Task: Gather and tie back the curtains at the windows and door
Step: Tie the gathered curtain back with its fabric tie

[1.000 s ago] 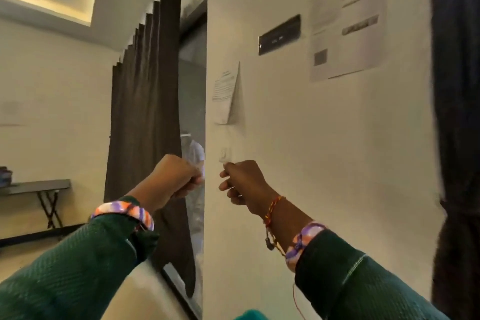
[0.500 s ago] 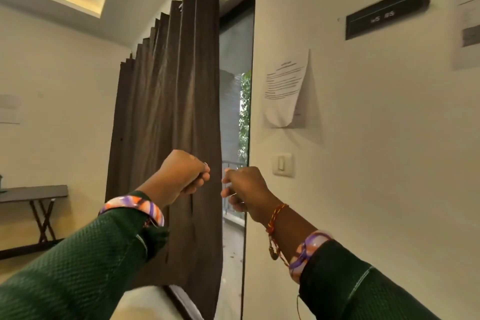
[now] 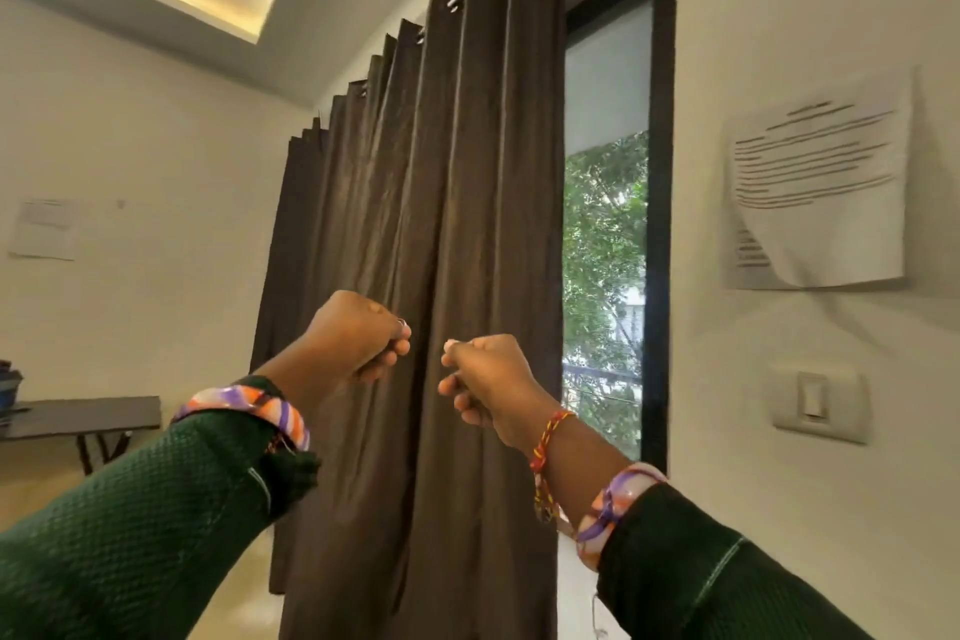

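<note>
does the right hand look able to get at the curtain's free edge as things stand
Probably yes: the right hand is raised just in front of the brown curtain, near its window-side edge, and nothing visible lies between them. Its fingers are curled, seemingly empty.

Fisted left hand (image 3: 358, 335), right hand (image 3: 485, 377) — brown curtain (image 3: 431, 203)

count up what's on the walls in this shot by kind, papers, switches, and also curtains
Papers: 2, one on the right wall and one on the left wall
Switches: 1
Curtains: 1
Total: 4
</note>
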The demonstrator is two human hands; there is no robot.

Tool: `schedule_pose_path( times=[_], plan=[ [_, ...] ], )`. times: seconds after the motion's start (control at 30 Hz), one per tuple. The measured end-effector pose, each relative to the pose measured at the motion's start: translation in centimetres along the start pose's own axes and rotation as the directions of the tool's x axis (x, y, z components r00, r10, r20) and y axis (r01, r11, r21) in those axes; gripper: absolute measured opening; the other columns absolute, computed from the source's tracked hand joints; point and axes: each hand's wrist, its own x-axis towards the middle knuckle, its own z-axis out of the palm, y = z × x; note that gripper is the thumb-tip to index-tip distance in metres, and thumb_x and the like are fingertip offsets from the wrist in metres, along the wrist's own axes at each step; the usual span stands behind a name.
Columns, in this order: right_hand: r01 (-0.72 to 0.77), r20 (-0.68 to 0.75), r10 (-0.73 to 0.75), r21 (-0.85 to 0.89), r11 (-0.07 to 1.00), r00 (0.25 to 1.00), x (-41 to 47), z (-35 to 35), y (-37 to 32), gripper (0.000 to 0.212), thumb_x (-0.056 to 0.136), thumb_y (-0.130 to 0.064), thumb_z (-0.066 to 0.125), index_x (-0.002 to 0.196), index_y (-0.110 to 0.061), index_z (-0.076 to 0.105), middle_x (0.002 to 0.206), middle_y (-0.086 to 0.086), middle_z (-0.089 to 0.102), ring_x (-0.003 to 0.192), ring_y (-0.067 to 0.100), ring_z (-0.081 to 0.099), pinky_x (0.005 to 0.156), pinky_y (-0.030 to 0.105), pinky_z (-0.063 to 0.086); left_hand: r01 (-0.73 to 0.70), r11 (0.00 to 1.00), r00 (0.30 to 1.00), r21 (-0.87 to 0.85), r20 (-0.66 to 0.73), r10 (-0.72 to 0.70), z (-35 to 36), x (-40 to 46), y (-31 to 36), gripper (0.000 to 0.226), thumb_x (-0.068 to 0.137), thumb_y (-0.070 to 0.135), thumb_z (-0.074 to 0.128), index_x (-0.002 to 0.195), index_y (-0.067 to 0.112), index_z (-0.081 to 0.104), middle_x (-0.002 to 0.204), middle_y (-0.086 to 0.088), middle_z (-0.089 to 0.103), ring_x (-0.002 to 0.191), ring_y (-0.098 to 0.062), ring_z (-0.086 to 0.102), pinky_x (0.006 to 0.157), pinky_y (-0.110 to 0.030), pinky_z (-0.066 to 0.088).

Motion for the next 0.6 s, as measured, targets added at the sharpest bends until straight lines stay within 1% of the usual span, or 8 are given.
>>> schedule_pose_path(
  times=[0.1, 0.17, 0.23, 0.3, 0.37, 0.43, 0.5, 0.6],
  plan=[
    [0.01, -0.033, -0.011, -0.028, 1.0, 0.999, 4.6, 4.9, 0.3, 0.021, 0.093, -0.028, 0.047, 0.079, -0.015, 0.055, 0.059, 0.002, 0.058, 0.042, 0.009, 0.043, 0.041, 0.017, 0.036, -0.011, 1.0, 0.999, 0.021, 0.039, 0.01, -3.3, 5.3, -3.0, 0.015, 0.091, 0.011, 0.054, 0.087, 0.001, 0.064, 0.06, -0.005, 0.055, 0.047, -0.011, 0.046, 0.045, -0.021, 0.038],
    [0.002, -0.052, -0.004, -0.038, 0.999, 0.999, 8.0, 8.5, 0.2, 0.02, 0.094, -0.027, 0.046, 0.084, -0.013, 0.057, 0.061, 0.003, 0.058, 0.044, 0.009, 0.044, 0.045, 0.019, 0.039, -0.009, 0.999, 0.997, 0.036, 0.077, 0.007, -6.0, 9.6, -4.9, 0.014, 0.091, 0.012, 0.053, 0.085, 0.003, 0.063, 0.058, -0.003, 0.054, 0.047, -0.01, 0.046, 0.046, -0.019, 0.038],
    [-0.017, -0.08, 0.015, -0.032, 0.999, 0.997, 11.6, 11.9, -0.1, 0.018, 0.095, -0.025, 0.045, 0.089, -0.011, 0.056, 0.062, 0.004, 0.057, 0.045, 0.009, 0.042, 0.047, 0.021, 0.038, -0.007, 0.998, 0.995, 0.064, 0.105, 0.0, -8.6, 14.2, -6.6, 0.017, 0.092, 0.012, 0.052, 0.08, 0.004, 0.062, 0.058, -0.003, 0.053, 0.048, -0.01, 0.045, 0.048, -0.019, 0.037],
    [-0.035, -0.1, 0.034, -0.012, 0.999, 0.994, 14.8, 14.8, -0.3, 0.017, 0.096, -0.023, 0.045, 0.091, -0.01, 0.054, 0.062, 0.005, 0.056, 0.045, 0.009, 0.039, 0.047, 0.02, 0.035, -0.007, 0.997, 0.994, 0.083, 0.108, -0.002, -10.9, 18.4, -8.1, 0.02, 0.093, 0.011, 0.05, 0.076, 0.005, 0.059, 0.058, -0.003, 0.051, 0.048, -0.01, 0.044, 0.048, -0.019, 0.036],
    [-0.048, -0.121, 0.046, -0.014, 0.999, 0.992, 18.0, 17.3, -0.3, 0.016, 0.097, -0.022, 0.044, 0.092, -0.01, 0.052, 0.062, 0.005, 0.054, 0.045, 0.01, 0.038, 0.047, 0.02, 0.033, -0.006, 0.996, 0.996, 0.094, 0.085, -0.002, -12.7, 22.6, -9.7, 0.021, 0.093, 0.011, 0.05, 0.075, 0.006, 0.059, 0.059, -0.003, 0.051, 0.044, -0.009, 0.044, 0.044, -0.017, 0.035],
    [-0.065, -0.145, 0.059, -0.036, 0.997, 0.988, 20.6, 18.7, 0.0, 0.015, 0.097, -0.022, 0.044, 0.093, -0.01, 0.052, 0.063, 0.005, 0.054, 0.045, 0.01, 0.038, 0.047, 0.02, 0.033, 0.011, 0.996, 0.995, 0.089, 0.094, -0.019, -13.4, 26.0, -11.4, 0.022, 0.094, 0.011, 0.049, 0.074, 0.006, 0.058, 0.057, -0.002, 0.051, 0.042, -0.008, 0.043, 0.039, -0.016, 0.034],
    [-0.073, -0.18, 0.058, -0.076, 0.994, 0.982, 23.3, 19.7, 0.6, 0.016, 0.097, -0.023, 0.045, 0.094, -0.01, 0.053, 0.064, 0.004, 0.055, 0.046, 0.009, 0.04, 0.048, 0.021, 0.036, 0.011, 0.996, 0.989, 0.083, 0.148, -0.024, -13.3, 29.3, -13.3, 0.023, 0.094, 0.012, 0.049, 0.072, 0.006, 0.057, 0.056, -0.002, 0.051, 0.043, -0.008, 0.043, 0.039, -0.016, 0.034],
    [-0.073, -0.242, 0.04, -0.132, 0.988, 0.969, 27.1, 20.0, 1.5, 0.018, 0.097, -0.024, 0.046, 0.098, -0.009, 0.056, 0.066, 0.003, 0.057, 0.049, 0.009, 0.044, 0.047, 0.021, 0.039, -0.001, 0.998, 0.975, 0.067, 0.22, -0.014, -12.0, 33.7, -15.4, 0.025, 0.094, 0.014, 0.049, 0.07, 0.009, 0.056, 0.051, 0.001, 0.049, 0.031, -0.004, 0.042, 0.035, -0.014, 0.033]
  ],
)
